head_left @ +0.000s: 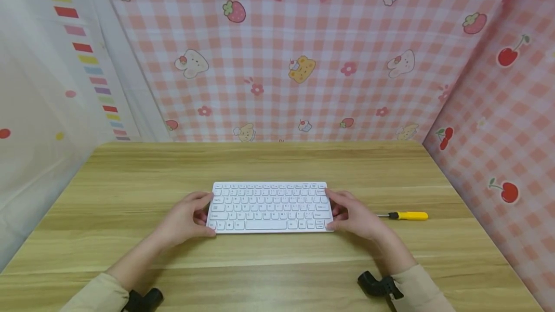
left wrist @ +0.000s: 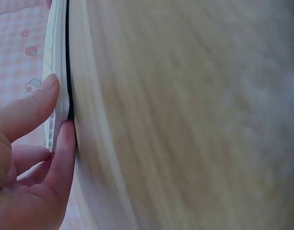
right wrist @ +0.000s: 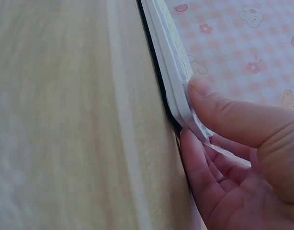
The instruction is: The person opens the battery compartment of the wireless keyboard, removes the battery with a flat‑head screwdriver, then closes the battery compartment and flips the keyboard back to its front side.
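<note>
A white compact keyboard (head_left: 266, 225) lies level at the middle of the wooden table, keys facing up. At its left end my left hand (head_left: 184, 220) grips the short side, and my right hand (head_left: 355, 216) holds the right end the same way. In the left wrist view the thumb (left wrist: 34, 108) presses the top edge while the other fingers are at the side and lower edge. The right wrist view shows a like grip, with the thumb (right wrist: 228, 110) on the keyboard's corner. A dark strip runs under the keyboard; whether it touches the table I cannot tell.
A screwdriver with a yellow handle (head_left: 412, 215) lies on the table (head_left: 269, 273), right of my right hand and partly hidden by it. Pink checked cloth (head_left: 277, 61) hangs behind the table and along its right side; a pale curtain (head_left: 39, 110) hangs at the left.
</note>
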### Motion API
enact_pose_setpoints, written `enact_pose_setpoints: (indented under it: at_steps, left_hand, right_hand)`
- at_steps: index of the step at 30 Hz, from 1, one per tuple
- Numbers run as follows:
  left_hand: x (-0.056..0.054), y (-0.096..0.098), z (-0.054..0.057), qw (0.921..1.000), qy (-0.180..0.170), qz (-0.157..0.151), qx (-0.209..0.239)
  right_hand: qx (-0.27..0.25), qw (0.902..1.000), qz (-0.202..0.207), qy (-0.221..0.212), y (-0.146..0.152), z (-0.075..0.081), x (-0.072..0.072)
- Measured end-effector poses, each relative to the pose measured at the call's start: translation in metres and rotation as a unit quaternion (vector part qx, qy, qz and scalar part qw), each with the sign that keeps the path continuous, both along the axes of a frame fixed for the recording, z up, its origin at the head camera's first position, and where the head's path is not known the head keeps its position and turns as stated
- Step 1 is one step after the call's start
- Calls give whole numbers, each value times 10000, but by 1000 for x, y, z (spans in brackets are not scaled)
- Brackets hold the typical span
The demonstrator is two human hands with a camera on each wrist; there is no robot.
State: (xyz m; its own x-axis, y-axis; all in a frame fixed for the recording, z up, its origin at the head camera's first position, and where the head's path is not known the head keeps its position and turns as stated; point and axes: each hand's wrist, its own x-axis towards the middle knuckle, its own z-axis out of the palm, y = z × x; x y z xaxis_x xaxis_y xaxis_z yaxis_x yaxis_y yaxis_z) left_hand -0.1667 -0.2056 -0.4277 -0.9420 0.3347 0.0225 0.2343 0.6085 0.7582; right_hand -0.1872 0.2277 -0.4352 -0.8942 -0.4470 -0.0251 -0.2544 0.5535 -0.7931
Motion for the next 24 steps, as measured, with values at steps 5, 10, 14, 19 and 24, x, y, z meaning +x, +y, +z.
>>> enact_pose_setpoints:
  at_steps: [5, 10, 14, 19, 24]
  left_hand:
    - [1, 1, 3, 9999, 75, -69, -47]
    - [1, 1, 5, 9997, 94, -97, -210]
    - [0, 0, 5, 9995, 95, -129, -271]
    - [-1, -1, 7, 9991, 124, -258, -316]
    - [-6, -1, 13, 9930, 620, -466, -887]
  right_hand:
    - [-12, 10000, -22, -15, 1, 1, 1]
    - [16, 10000, -2, 17, 1, 1, 1]
    - [48, 10000, 26, 55, 1, 0, 1]
    - [69, 9999, 33, 81, 1, -1, 0]
    - [83, 9999, 24, 67, 2, -3, -1]
